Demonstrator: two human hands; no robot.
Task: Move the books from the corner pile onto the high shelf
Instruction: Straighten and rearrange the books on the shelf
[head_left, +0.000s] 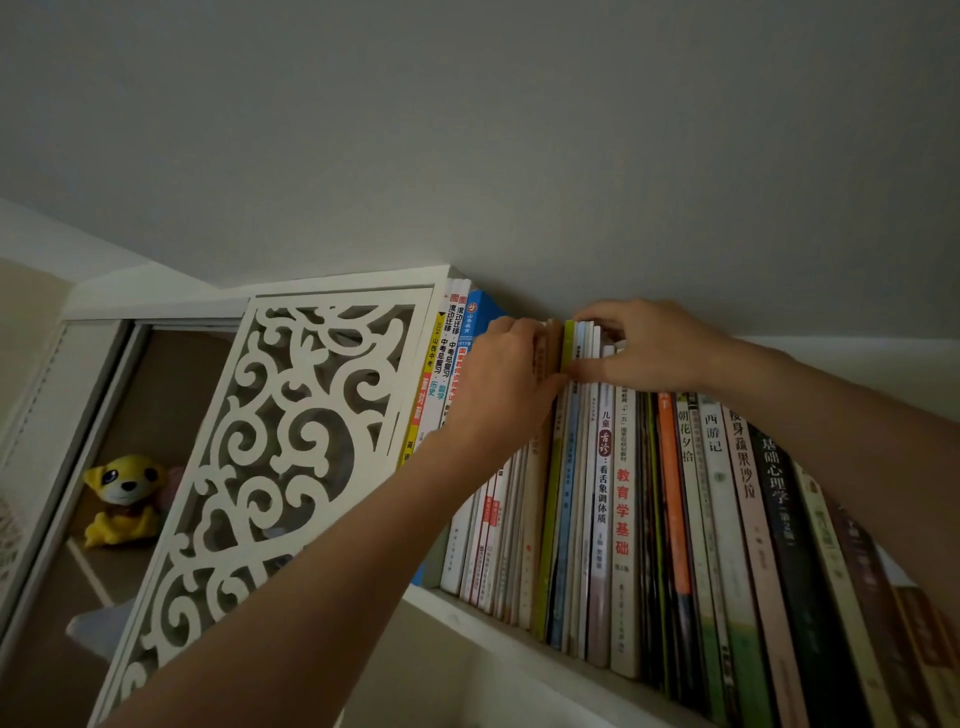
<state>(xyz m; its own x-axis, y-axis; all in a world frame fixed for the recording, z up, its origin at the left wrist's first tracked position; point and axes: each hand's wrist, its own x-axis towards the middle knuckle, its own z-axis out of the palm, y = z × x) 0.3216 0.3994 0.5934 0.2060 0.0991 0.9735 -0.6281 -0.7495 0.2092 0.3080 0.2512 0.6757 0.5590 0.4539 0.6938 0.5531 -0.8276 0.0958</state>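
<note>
Head view: the right hand (647, 345) pinches the tops of a thin batch of books (581, 348) standing in the shelf (467, 613) row, likely seating them. The left hand (501, 379), fingers curled, presses neighbouring books (498, 530) aside, probably keeping the gap open.

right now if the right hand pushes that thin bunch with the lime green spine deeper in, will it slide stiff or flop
Probably fairly floppy: the thin books pinched by the right hand look like slim paperbacks. The left hand presses the neighbouring books aside, so they may slide in upright. The row leans and looks tight, so friction seems likely.
</note>
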